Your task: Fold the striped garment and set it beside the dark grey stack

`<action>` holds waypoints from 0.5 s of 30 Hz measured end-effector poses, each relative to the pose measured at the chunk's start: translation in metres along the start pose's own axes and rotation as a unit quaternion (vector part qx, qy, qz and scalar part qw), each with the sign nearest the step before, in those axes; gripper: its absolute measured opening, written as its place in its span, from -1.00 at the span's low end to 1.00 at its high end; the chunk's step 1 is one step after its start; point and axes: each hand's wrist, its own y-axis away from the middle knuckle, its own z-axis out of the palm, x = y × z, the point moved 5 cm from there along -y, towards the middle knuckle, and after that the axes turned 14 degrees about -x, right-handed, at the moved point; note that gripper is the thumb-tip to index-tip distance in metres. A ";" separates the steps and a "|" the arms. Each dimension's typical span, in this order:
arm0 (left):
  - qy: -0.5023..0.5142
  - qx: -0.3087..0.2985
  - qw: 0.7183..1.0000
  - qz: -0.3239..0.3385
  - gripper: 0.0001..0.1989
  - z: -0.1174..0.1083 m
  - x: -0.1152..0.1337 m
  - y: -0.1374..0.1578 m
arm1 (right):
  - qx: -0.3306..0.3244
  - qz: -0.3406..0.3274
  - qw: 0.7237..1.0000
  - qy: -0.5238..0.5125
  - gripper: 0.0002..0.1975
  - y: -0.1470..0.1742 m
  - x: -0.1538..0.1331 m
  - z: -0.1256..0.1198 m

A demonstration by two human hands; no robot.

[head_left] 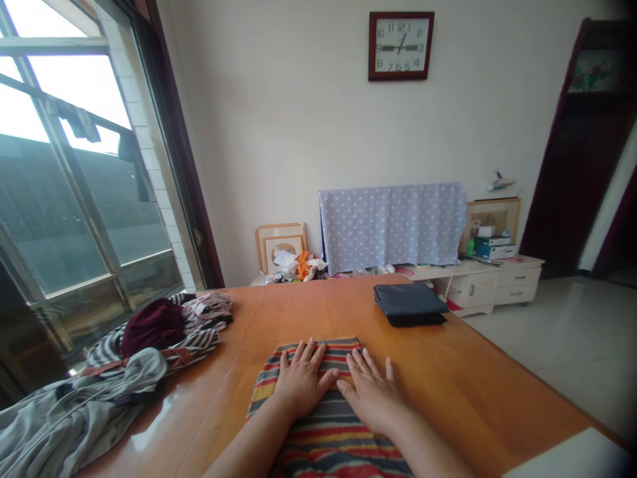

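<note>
A striped garment (328,441) in red, yellow, grey and black lies on the wooden table (478,398) in front of me. Its near end runs out of the bottom of the view. My left hand (304,382) rests palm down on its upper left part, fingers spread. Flat on the upper right part lies my right hand (371,392), fingers apart, some reaching the cloth's right edge. The two thumbs almost meet over the middle. What kind of garment it is, I cannot tell.
Dark folded clothes (411,304) are stacked at the table's far right. Along the left lie a crumpled grey garment (84,411), a maroon one (154,322) and striped ones. A white flat object (572,458) is at the lower right. Behind stands a low white cabinet (517,282).
</note>
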 end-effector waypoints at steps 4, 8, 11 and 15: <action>-0.020 0.016 0.999 0.031 -0.25 -0.007 0.006 0.019 | -0.002 0.003 1.000 0.004 -0.21 0.000 0.001 0.002; -0.018 0.008 0.999 0.047 -0.27 -0.010 -0.001 0.059 | -0.008 0.004 1.000 0.011 -0.22 -0.001 0.003 0.005; -0.016 -0.018 0.998 0.061 -0.25 -0.009 -0.013 0.091 | -0.012 0.009 1.000 0.018 -0.22 -0.001 0.004 0.007; -0.009 -0.038 0.999 0.038 -0.23 -0.007 -0.032 0.117 | -0.008 0.014 1.000 0.022 -0.23 -0.003 0.005 0.009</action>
